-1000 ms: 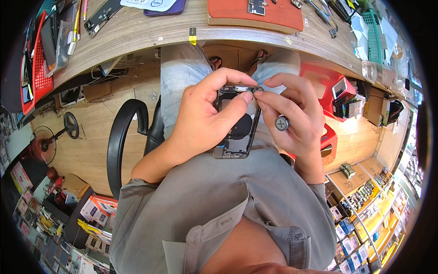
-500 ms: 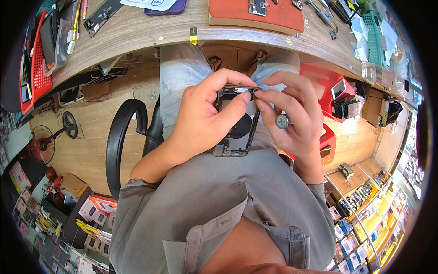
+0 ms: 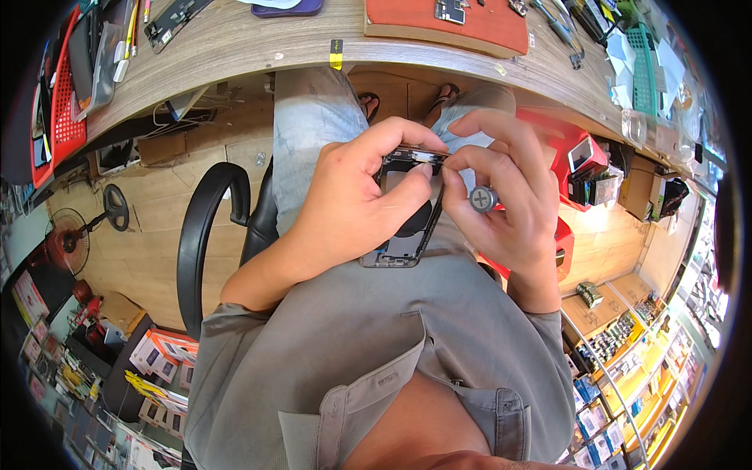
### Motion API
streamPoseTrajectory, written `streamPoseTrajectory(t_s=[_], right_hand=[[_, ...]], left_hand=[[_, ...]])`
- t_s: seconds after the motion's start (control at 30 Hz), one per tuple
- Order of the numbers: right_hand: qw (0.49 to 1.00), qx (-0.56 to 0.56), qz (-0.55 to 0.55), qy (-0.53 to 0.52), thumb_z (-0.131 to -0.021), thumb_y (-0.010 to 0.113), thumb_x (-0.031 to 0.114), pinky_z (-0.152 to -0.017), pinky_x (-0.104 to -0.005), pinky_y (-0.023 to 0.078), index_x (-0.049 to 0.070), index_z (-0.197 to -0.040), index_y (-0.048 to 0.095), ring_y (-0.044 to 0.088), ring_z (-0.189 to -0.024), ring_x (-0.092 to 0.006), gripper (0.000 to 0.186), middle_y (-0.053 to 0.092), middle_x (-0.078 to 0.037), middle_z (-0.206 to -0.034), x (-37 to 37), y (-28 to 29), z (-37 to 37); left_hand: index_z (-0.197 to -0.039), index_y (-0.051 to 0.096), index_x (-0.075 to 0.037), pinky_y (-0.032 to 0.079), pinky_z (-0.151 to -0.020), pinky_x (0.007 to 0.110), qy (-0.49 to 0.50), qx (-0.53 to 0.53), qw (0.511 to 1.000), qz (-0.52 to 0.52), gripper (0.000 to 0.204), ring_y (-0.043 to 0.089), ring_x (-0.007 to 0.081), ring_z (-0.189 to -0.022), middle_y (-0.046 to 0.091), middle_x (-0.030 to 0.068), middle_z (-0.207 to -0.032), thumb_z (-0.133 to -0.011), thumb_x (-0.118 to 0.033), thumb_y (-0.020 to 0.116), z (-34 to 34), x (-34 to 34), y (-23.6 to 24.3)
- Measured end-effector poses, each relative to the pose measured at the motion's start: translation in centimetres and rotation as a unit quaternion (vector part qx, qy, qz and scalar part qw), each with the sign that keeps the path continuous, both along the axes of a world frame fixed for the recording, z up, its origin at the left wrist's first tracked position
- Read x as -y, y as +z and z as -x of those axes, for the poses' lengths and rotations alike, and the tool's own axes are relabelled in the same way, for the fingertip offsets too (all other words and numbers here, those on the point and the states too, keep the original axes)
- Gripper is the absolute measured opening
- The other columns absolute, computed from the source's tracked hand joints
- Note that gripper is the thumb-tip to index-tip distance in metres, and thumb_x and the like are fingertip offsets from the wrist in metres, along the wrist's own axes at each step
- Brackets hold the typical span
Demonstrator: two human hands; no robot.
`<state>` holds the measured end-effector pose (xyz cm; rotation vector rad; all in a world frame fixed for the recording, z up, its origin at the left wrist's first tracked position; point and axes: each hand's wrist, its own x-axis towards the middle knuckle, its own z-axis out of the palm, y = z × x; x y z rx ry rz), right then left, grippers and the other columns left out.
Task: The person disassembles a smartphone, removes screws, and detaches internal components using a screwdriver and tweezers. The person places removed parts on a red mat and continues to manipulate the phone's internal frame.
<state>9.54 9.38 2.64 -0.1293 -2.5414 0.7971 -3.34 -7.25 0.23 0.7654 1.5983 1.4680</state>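
Observation:
An opened phone housing (image 3: 398, 252), a dark frame with its inside parts exposed, is tilted above my lap. My left hand (image 3: 356, 196) grips it, thumb across the upper inside and fingers around the far edge. A black round part (image 3: 413, 223) shows inside the housing, partly behind the thumb. My right hand (image 3: 509, 188) has a screwdriver (image 3: 483, 199) tucked in its curled fingers; only the round grey cap with a cross mark shows. The right thumb and fingertips are at the housing's upper right corner. Whether they pinch something small there cannot be made out.
The wooden desk (image 3: 235, 47) edge runs beyond my knees. On it lie a red block (image 3: 446, 31) with small phone parts, a red basket (image 3: 69, 121) and a green basket (image 3: 642, 70). A black chair armrest (image 3: 192, 251) is at left, red containers (image 3: 560, 157) at right.
The view has shifted slightly. The housing's lower end has swung a little left, and the right index finger has lifted and straightened somewhat. Both holds stay the same.

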Motion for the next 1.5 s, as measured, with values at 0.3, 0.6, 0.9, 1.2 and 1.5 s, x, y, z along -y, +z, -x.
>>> streamPoseTrajectory(t_s=[0.3, 0.6, 0.9, 1.2, 1.5], right_hand=[[0.999, -0.006, -0.009, 0.044, -0.067, 0.081, -0.01, -0.051, -0.027, 0.043, 0.002, -0.095, 0.069, 0.057, -0.061, -0.011, 0.033, 0.072, -0.013, -0.116, -0.8, 0.4, 0.1], [0.996, -0.002, -0.043, 0.073, -0.072, 0.08, -0.001, -0.052, -0.031, 0.051, 0.005, -0.093, 0.07, 0.067, -0.068, -0.0163, 0.024, 0.071, -0.006, -0.117, -1.3, 0.8, 0.1], [0.995, 0.032, -0.018, 0.096, -0.072, 0.081, -0.001, -0.051, -0.0301, 0.049, 0.004, -0.099, 0.073, 0.064, -0.064, -0.0141, 0.028, 0.071, -0.006, -0.119, -1.5, 1.3, 0.2], [0.993, -0.036, 0.003, -0.112, -0.086, 0.084, -0.001, -0.068, -0.0252, 0.049, 0.005, -0.109, 0.08, 0.061, -0.076, -0.0103, 0.024, 0.075, -0.006, -0.113, -7.5, 0.2, 4.6], [0.985, -0.029, -0.046, -0.165, -0.09, 0.079, 0.001, -0.071, -0.0339, 0.054, -0.002, -0.098, 0.074, 0.069, -0.081, -0.0243, 0.011, 0.069, -0.012, -0.102, -8.1, 0.3, 8.4]], left_hand=[[-0.122, 0.071, 0.005, 0.053, -0.096, 0.027, -0.009, 0.038, 0.998, -0.042, 0.02, 0.068, 0.0108, -0.108, 0.076, 0.0076, -0.113, -0.103, -0.002, 0.069, 0.2, -0.1, -0.2], [-0.113, 0.074, 0.0, 0.055, -0.086, 0.028, 0.039, 0.073, 0.995, -0.063, 0.015, 0.069, 0.009, -0.094, 0.079, 0.0058, -0.101, -0.1, -0.008, 0.074, -0.5, -0.4, -1.0], [-0.118, 0.072, 0.004, 0.052, -0.096, 0.027, -0.015, 0.106, 0.993, -0.05, 0.016, 0.068, 0.0103, -0.106, 0.075, 0.0059, -0.112, -0.104, -0.004, 0.069, 0.4, 0.0, -0.9], [-0.113, 0.075, 0.0, 0.052, -0.079, 0.023, -0.004, 0.171, 0.984, -0.042, 0.013, 0.065, 0.0034, -0.091, 0.074, -0.0004, -0.1, -0.102, -0.008, 0.075, 0.3, 0.3, -1.1], [-0.115, 0.074, 0.001, 0.054, -0.081, 0.023, 0.001, 0.21, 0.977, -0.042, 0.015, 0.067, 0.0037, -0.093, 0.075, 0.0003, -0.102, -0.104, -0.008, 0.074, 0.6, 0.7, -0.8]])
